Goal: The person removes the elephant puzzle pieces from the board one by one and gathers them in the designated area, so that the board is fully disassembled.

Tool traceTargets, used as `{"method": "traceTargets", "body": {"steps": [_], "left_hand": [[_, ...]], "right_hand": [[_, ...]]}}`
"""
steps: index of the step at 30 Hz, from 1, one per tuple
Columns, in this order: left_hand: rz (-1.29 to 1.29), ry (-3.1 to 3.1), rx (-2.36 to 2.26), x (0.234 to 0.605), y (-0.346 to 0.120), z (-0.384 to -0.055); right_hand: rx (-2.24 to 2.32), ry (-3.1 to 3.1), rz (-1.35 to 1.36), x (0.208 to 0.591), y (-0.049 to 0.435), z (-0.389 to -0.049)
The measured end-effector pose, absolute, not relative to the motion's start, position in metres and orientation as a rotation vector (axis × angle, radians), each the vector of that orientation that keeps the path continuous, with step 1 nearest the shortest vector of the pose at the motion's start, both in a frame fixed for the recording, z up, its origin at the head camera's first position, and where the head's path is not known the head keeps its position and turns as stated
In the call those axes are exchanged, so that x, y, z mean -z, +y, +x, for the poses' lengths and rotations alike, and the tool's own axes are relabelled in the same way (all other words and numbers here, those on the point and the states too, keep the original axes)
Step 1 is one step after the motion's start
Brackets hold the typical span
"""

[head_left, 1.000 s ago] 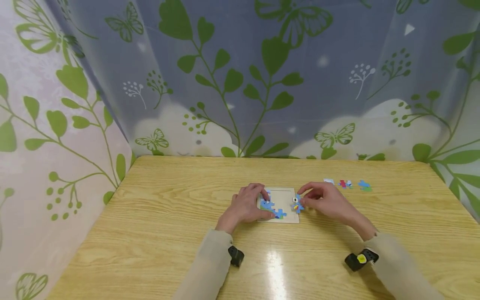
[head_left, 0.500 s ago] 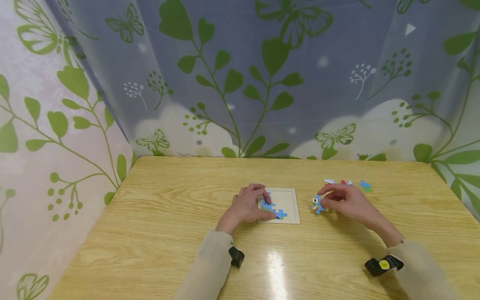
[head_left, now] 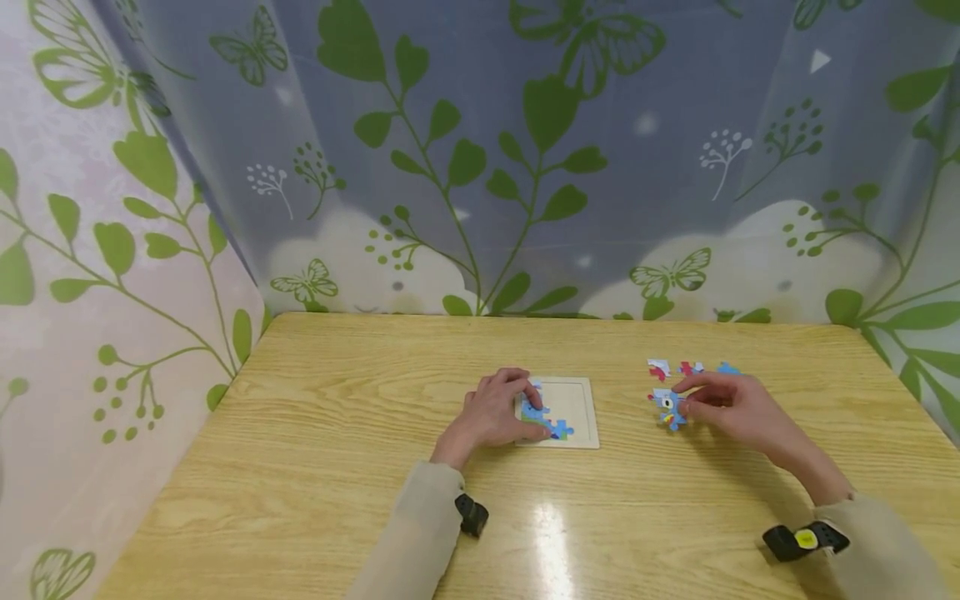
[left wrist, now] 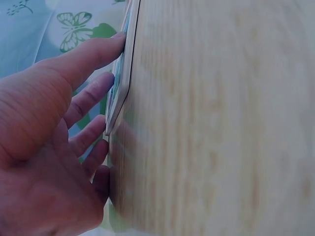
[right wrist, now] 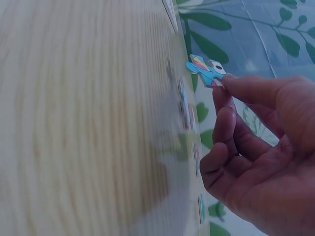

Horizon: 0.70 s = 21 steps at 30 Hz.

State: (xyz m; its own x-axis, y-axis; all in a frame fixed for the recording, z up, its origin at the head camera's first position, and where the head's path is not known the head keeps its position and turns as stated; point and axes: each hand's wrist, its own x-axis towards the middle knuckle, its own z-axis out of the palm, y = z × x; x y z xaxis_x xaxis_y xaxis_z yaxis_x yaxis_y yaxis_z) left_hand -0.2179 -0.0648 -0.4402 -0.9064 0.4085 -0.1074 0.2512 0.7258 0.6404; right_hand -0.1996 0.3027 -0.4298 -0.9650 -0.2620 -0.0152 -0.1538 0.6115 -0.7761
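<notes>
In the head view, my left hand (head_left: 497,410) rests over the left side of a square wooden puzzle board (head_left: 594,425), its thumb and fingertips touching the blue pieces (head_left: 558,428) along the left and lower edges. The left wrist view shows the board (left wrist: 127,81) edge-on under the thumb and fingers, which are gently bent. To the right, my right hand (head_left: 738,408) pinches a blue puzzle piece (head_left: 671,412) with a printed eye between thumb and index finger. That same piece (right wrist: 209,71) is held above the tabletop in the right wrist view.
Beyond the right hand lie several loose puzzle pieces: a white and red piece (head_left: 658,368), a red piece (head_left: 686,368) and a partly hidden blue piece (head_left: 727,367). The wooden table (head_left: 337,392) ends at a patterned curtain (head_left: 480,167) behind.
My right hand has carried the blue puzzle piece rightward, away from the board and toward the loose pieces. My left hand has stayed in place on the board.
</notes>
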Motion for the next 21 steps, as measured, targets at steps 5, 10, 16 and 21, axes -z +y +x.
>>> {"method": "traceTargets", "body": {"steps": [5, 10, 16, 21], "left_hand": [[0.557, 2.655, -0.966, 0.442, -0.068, -0.219], [0.599, 2.582, -0.998, 0.442, -0.074, -0.22], [0.609, 2.555, -1.017, 0.444, -0.078, -0.221], [0.611, 2.552, -1.023, 0.443, -0.078, -0.221]], "right_hand": [[1.262, 2.716, -0.305, 0.431, 0.315, -0.199], [1.252, 2.725, -0.286, 0.432, 0.326, -0.2], [1.205, 2.74, -0.222, 0.433, 0.333, -0.205], [1.191, 2.743, -0.204, 0.435, 0.337, -0.209]]}}
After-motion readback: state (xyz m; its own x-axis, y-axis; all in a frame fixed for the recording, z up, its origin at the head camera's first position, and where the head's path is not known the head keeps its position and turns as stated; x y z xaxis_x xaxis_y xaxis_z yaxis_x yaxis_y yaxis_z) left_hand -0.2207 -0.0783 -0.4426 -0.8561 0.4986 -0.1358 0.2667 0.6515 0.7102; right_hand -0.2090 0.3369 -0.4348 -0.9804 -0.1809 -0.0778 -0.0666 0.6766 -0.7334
